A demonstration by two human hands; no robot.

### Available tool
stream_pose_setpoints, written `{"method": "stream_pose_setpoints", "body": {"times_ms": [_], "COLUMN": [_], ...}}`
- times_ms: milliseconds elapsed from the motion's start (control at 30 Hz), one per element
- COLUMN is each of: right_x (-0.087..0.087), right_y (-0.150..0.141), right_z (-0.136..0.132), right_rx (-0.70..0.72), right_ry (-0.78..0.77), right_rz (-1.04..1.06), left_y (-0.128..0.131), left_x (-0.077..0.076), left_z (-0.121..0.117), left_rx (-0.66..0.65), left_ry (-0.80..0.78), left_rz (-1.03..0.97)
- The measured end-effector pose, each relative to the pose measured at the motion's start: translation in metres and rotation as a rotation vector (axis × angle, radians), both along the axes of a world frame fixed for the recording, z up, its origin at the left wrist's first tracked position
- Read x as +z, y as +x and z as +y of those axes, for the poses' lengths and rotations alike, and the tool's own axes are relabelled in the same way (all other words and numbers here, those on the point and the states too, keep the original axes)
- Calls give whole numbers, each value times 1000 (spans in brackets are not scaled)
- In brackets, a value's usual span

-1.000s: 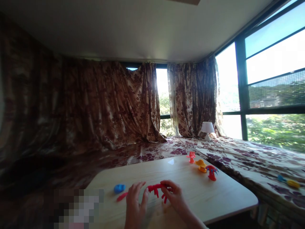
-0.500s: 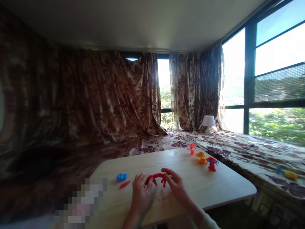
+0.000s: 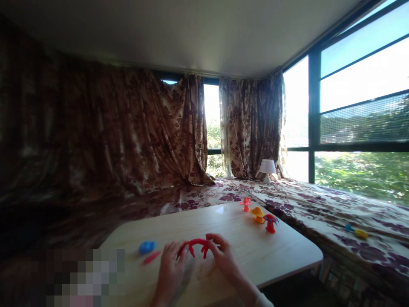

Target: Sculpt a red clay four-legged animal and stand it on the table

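Note:
A red arched clay piece [image 3: 199, 242] with thin prongs hanging down is stretched between my two hands, over the near half of the table. My left hand [image 3: 172, 260] pinches its left end between thumb and fingers. At the other end, my right hand [image 3: 220, 251] has thumb and fingers closed on the piece. Left of my left hand lie a thin red piece [image 3: 151, 257] with a pointed tip and a blue lump [image 3: 147, 247], both on the tabletop.
Along the far right of the pale wooden table [image 3: 281, 260] stand a pink figure [image 3: 246, 204], a yellow mushroom-like figure [image 3: 257, 215] and a red figure with blue strands [image 3: 270, 223]. A blue-and-yellow item [image 3: 357, 231] lies on the flowered cloth, and a white lamp [image 3: 267, 169] stands farther back.
The view has turned a little to the right, so everything sits farther left in it. Both hands keep hold of the red clay piece, with little visible change in their grip.

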State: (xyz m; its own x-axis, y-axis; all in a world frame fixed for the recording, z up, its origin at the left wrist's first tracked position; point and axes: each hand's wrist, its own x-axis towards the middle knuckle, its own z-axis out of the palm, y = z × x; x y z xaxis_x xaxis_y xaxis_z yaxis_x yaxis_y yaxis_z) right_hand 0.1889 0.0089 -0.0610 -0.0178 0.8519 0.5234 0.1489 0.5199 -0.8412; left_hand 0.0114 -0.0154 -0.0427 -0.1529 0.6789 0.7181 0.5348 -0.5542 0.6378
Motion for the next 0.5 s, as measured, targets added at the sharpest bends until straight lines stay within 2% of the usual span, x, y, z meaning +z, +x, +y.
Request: {"method": "stream_pose_setpoints", "body": {"times_ms": [267,500], "right_x": [1,-11], "right_y": [0,0], "right_z": [-1,9], "right_rx": [45,120], "right_ry": [20,-1], "right_rz": [-29,1], "left_y": [-1,-1], "left_x": [-5,-8], "left_z": [3,3], "left_rx": [2,-23], "left_ry": [9,0], "left_rz": [32,159]}}
